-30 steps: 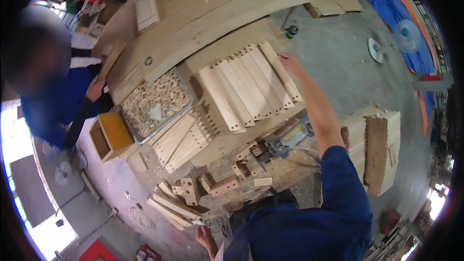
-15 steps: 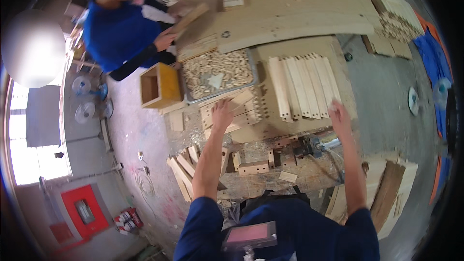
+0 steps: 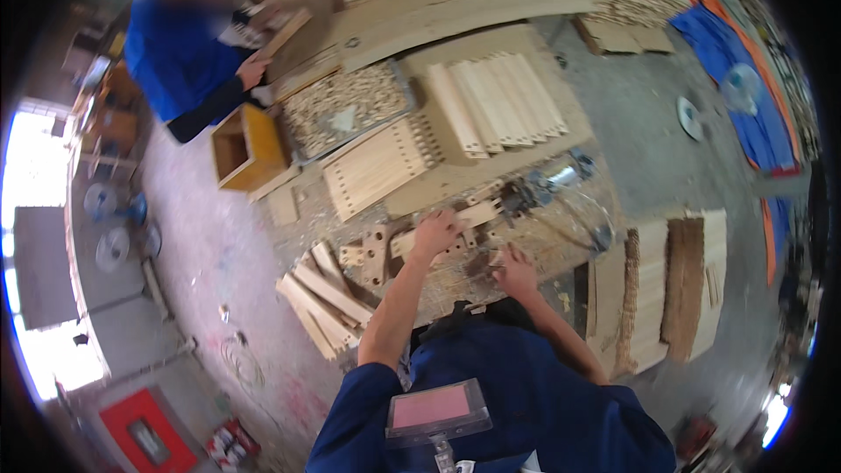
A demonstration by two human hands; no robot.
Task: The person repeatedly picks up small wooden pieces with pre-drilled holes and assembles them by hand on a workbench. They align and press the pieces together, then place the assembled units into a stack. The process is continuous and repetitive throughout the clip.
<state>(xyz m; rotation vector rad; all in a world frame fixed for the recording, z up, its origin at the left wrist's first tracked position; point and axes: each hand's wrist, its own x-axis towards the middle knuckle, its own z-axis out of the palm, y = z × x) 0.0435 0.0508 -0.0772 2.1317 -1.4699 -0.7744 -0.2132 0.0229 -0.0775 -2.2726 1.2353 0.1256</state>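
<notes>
My left hand [image 3: 438, 233] is closed over a light wooden slat [image 3: 405, 245], which lies in a wooden block jig [image 3: 376, 256] on the workbench. To its right, my right hand [image 3: 514, 271] hovers close to the bench's near edge with its fingers bent inward. Whatever those fingers hold, if anything, is too small to make out. At the slat's far right end sits a metal clamp or drilling device [image 3: 523, 196]. Beyond the jig lies a row of slats with drilled holes [image 3: 372, 168]. Another row of pale slats [image 3: 498, 105] rests farther right.
A metal tray of small wooden dowels [image 3: 346, 105] stands behind the drilled slats, beside a yellow wooden box [image 3: 249, 149]. Loose slats [image 3: 326, 298] jut from the bench's left. Boards [image 3: 653, 293] stand at right. A co-worker in blue [image 3: 180, 52] holds a board at far left.
My left hand has come from the drilled slats back to the jig, where a slat now lies. My right hand has moved left and nearer, away from the right row. The view has shifted.
</notes>
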